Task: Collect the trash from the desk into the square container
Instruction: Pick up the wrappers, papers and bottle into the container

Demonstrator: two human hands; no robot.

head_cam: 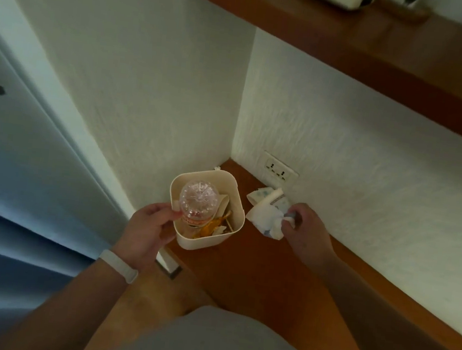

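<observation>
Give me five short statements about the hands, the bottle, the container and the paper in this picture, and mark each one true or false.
1. The left hand holds the clear plastic bottle over the cream square container. True.
2. The cream square container is empty. False: orange and pale scraps lie inside it.
3. The right hand grips the crumpled white paper on the brown wooden desk. True.
4. The crumpled white paper is already in the container. False: it lies on the desk beside the container.
5. The white wristband is on the right wrist. False: it is on the left wrist.
</observation>
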